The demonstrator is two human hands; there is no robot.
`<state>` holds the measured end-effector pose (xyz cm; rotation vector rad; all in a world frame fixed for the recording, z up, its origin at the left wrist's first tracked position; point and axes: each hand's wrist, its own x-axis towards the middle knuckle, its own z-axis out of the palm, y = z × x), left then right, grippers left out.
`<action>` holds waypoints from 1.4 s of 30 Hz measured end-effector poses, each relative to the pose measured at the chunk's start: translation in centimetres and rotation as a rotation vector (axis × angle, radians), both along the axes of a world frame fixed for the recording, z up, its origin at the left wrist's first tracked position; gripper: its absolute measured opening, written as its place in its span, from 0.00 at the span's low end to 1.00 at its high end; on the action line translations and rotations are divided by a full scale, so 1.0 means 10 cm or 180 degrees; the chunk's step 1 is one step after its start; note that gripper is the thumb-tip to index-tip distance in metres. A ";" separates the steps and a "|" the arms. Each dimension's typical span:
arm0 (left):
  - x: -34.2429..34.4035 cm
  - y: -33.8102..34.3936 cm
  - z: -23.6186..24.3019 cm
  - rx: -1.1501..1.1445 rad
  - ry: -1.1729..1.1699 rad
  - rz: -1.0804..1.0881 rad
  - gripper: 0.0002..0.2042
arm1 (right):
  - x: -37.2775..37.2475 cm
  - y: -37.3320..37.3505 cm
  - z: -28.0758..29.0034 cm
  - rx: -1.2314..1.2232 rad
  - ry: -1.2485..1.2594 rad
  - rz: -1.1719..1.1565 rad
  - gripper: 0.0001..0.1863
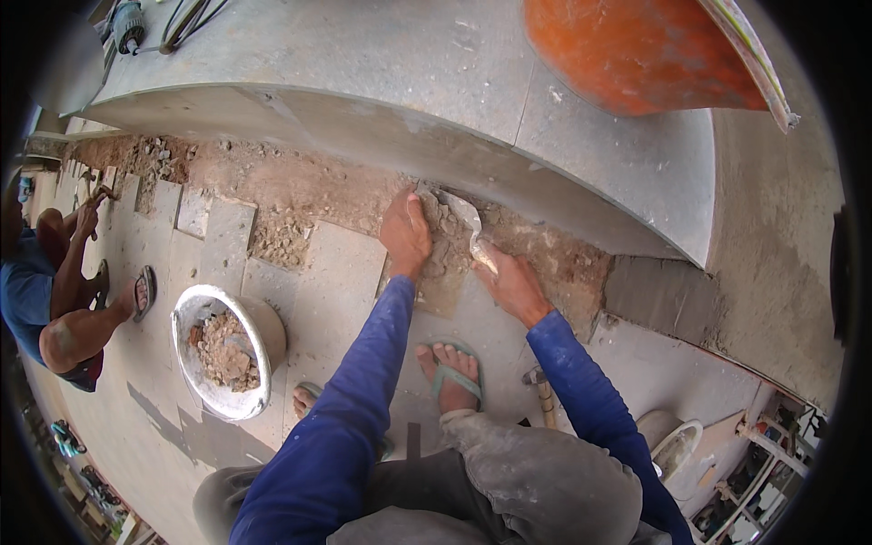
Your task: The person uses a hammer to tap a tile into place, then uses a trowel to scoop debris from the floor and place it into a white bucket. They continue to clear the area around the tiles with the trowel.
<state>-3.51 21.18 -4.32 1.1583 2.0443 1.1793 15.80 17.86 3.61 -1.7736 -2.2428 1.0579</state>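
Note:
My right hand (515, 285) is closed round the handle of a trowel (465, 211), whose mortar-smeared metal blade points away from me and to the left. The blade rests over broken grey mortar (442, 227) at the foot of the raised step. Just left of it, my left hand (406, 234) is closed, its fingers curled down at the rubble and its thumb beside the grey lumps. What those fingers grip, if anything, is hidden. Both hands work low in the exposed strip of reddish soil and debris (313, 186) between the floor tiles and the step.
A white-rimmed bucket (275, 338) of rubble stands left of my legs. Farther left a co-worker (54, 282) squats, holding a tool. An orange tub (627, 54) and a power tool (128, 27) sit on the step. A hammer (545, 400) lies by my right foot; another bucket (677, 450) stands lower right.

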 end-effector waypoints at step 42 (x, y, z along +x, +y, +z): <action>0.32 -0.17 0.16 0.0939 -0.0025 0.0511 0.10 | -0.07 0.13 0.54 -0.2631 0.1191 -0.0836 0.32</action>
